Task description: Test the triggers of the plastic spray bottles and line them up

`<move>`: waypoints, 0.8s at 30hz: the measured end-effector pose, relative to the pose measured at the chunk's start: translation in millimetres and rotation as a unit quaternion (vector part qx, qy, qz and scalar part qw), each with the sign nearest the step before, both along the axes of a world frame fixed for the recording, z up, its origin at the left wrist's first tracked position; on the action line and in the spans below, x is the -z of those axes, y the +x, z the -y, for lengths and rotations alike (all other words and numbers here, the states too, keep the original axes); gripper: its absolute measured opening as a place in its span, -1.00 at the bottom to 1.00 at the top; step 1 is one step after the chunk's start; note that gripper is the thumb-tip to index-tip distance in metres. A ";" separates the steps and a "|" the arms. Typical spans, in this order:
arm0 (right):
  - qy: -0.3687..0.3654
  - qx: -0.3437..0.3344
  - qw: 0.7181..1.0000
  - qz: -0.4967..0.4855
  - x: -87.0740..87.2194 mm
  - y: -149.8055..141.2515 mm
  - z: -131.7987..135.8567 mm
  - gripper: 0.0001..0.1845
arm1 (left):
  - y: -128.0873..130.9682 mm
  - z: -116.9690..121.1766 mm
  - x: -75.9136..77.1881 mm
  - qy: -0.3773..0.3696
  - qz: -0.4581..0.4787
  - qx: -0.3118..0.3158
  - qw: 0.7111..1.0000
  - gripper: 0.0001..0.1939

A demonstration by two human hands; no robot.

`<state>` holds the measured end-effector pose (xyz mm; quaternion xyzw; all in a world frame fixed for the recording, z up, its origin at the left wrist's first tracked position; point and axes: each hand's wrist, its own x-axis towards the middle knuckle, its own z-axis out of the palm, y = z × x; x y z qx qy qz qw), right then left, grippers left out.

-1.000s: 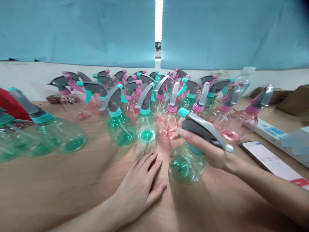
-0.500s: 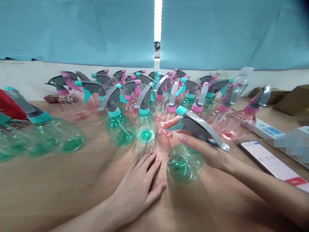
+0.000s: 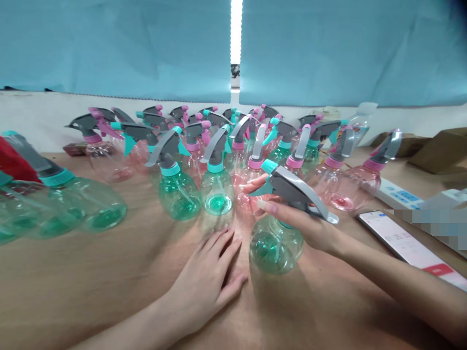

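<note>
A: What did the right hand [image 3: 315, 232] hold?
B: Neck of the green spray bottle [image 3: 273, 250], fingers curled round. Bottle was near, right of the left hand [image 3: 207, 270].
A: Left?
B: Lay palm-down on desk [image 3: 109, 287], fingers extended, empty.

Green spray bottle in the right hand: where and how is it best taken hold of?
Probably by the turquoise collar of the green spray bottle, under the grey spray head, coming from the right, as the right hand does. It is narrower than the rounded body below, so fingers can wrap it, and the turquoise trigger points left, away from the wrist.
</note>
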<state>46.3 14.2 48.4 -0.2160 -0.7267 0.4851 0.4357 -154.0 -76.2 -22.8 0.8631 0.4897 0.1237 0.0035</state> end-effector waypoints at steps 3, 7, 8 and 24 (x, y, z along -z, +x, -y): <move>-0.009 0.001 1.000 0.002 0.4 0.4 -0.5 -0.77 | 0.5 0.3 -0.6 0.001 0.001 0.001 1.000 -0.49; -0.013 -0.001 1.000 0.002 0.5 1.4 0.0 -0.78 | 0.4 0.7 0.1 0.002 0.006 0.001 1.000 -0.49; -0.011 -0.001 1.000 0.002 0.5 1.4 0.2 -0.79 | 0.2 0.7 0.4 0.002 0.008 0.001 1.000 -0.49; -0.005 0.002 1.000 -0.003 1.2 0.9 -0.1 -0.79 | 0.0 0.4 0.1 -0.005 0.003 0.002 1.000 -0.48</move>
